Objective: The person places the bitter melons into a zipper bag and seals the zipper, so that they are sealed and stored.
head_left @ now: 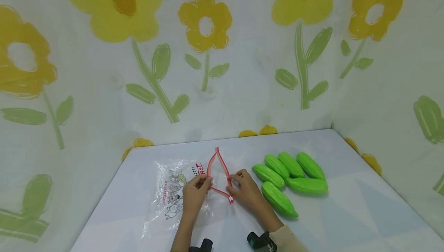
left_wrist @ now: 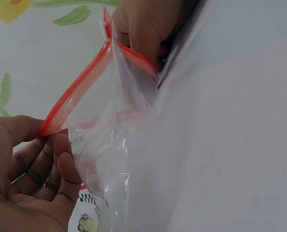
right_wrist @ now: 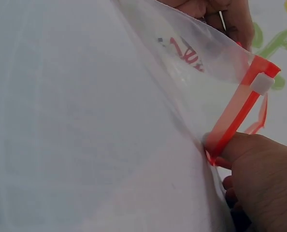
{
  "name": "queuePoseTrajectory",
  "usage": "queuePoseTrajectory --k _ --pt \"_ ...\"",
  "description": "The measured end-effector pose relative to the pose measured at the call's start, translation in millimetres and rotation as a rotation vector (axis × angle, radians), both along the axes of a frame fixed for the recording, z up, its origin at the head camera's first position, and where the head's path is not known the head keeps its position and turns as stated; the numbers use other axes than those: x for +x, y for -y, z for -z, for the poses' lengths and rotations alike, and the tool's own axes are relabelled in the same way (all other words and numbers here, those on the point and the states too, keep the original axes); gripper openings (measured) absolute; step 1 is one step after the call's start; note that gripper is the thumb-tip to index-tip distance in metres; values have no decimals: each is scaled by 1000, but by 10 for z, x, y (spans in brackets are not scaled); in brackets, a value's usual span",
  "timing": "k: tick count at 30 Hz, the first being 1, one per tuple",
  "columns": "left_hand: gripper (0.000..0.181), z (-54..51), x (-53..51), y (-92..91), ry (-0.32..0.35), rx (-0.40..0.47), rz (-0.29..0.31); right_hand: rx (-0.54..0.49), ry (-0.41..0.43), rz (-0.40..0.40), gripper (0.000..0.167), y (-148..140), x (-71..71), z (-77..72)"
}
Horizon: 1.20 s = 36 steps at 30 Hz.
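A clear plastic zip bag (head_left: 163, 202) with printed cartoon drawings and red lettering lies on the table, its red zip edge (head_left: 222, 192) spread into a diamond-shaped opening. My left hand (head_left: 195, 194) pinches one side of that edge between thumb and fingers. On the other side, the right hand (head_left: 245, 189) pinches the edge too. The white slider (right_wrist: 262, 83) sits at one end of the zip, close to the right hand. Just right of that hand lies a bright green, ridged, elongated vegetable (head_left: 279, 200), apart from the bag.
Several more green vegetables (head_left: 306, 186) of the same kind lie grouped on the right side of the white table (head_left: 347, 221). A flower-printed wall (head_left: 236, 90) rises behind the table and along both sides.
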State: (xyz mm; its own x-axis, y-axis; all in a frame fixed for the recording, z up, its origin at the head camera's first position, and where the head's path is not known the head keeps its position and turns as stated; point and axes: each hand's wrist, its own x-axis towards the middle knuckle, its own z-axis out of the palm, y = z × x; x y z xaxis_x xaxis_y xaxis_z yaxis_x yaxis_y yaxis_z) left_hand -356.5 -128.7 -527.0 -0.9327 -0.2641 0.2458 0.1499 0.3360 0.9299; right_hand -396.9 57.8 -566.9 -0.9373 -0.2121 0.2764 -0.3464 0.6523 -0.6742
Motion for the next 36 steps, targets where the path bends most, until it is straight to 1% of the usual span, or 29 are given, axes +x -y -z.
queuePoseTrajectory --k 2,4,8,9,11,13,16,19,21,24,27,29,33,36 --pt "13 -7 9 5 10 22 13 -7 -14 -6 33 -9 -7 16" --pt "18 -10 14 12 28 58 45 -37 -22 -11 30 -10 -5 12" --pt "26 -14 26 38 86 170 124 -134 -90 -39 21 -12 32 -78" --pt "26 -15 23 45 109 209 139 -153 -115 -46 19 -14 40 -109" --pt "30 -28 27 52 132 290 162 -166 -165 -46 19 -20 54 -173" --pt "31 -50 29 53 131 387 190 -163 -206 -36 19 -33 59 -241" --pt "29 -54 28 50 125 570 239 -165 -237 -19 21 -75 68 -356" --pt "21 -46 20 41 130 719 282 -191 -257 -1 21 -145 84 -492" --pt "14 -42 20 34 135 784 303 -197 -280 13 21 -198 94 -571" --pt "8 -46 25 25 130 829 326 -199 -289 38 20 -280 106 -683" --pt "8 -49 30 24 122 868 343 -190 -298 46 19 -366 117 -783" --pt "9 -52 33 23 119 884 350 -186 -312 38 19 -430 123 -840" --pt "9 -62 34 22 126 903 345 -131 -350 37 19 -564 144 -938" --pt "9 -58 27 25 128 904 333 -62 -332 56 19 -664 176 -1006"
